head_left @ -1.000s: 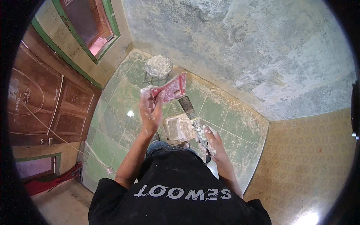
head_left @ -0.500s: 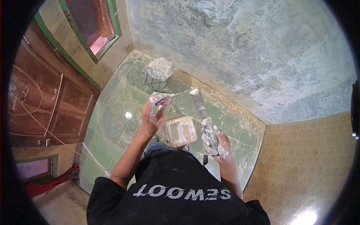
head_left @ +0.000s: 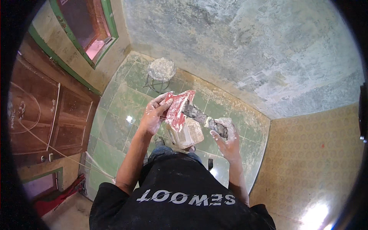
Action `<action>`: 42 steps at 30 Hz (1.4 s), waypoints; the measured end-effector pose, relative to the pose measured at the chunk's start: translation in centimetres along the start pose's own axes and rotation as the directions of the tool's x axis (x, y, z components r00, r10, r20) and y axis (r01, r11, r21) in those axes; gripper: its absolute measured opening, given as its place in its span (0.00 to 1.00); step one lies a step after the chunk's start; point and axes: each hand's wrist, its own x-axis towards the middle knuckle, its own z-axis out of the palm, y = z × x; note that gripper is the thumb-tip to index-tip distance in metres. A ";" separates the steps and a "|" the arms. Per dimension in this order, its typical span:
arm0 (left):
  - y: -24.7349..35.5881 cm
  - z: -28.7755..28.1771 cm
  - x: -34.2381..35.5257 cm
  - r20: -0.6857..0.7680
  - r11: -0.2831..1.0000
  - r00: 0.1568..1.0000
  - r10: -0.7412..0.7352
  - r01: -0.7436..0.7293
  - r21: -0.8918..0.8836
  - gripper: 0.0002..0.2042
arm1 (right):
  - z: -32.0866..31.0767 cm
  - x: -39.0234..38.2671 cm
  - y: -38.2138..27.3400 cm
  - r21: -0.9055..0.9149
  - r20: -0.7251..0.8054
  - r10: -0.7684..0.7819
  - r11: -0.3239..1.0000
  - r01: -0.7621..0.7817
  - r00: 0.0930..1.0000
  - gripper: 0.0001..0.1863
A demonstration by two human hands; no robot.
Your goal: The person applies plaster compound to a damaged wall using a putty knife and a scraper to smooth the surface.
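Holding 1 red plate [head_left: 177, 112], streaked white, in left grip [head_left: 153, 114], pinched firmly at its left edge. Holding 1 scraper [head_left: 199, 116], dark and crusted, in right grip [head_left: 227, 140], closed around its handle. Pointing scraper leftward, blade end at the plate's right side, apparently touching; exact contact hard to tell. Holding both out beyond black shirt [head_left: 165, 168], above green tiled floor [head_left: 115, 103]. Noting 1 pale box [head_left: 195, 132] on floor, partly hidden by plate. Noting 1 round stool [head_left: 161, 68], speckled on top, near mottled grey wall [head_left: 245, 50].
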 end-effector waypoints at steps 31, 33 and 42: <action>-26.0 23.7 -11.6 0.729 0.179 0.529 0.434 -0.844 0.506 0.12 | -19.2 -30.1 10.0 0.903 -0.048 0.809 0.286 -0.320 0.587 0.20; -27.4 26.3 -12.6 0.778 0.131 0.452 0.436 -0.887 0.442 0.12 | -21.9 -32.6 10.3 0.901 -0.070 0.762 0.326 -0.288 0.644 0.20; -34.3 33.1 -10.4 0.646 0.319 0.686 0.334 -0.727 0.608 0.06 | -31.7 -36.6 11.5 0.898 -0.152 0.642 0.406 -0.166 0.751 0.18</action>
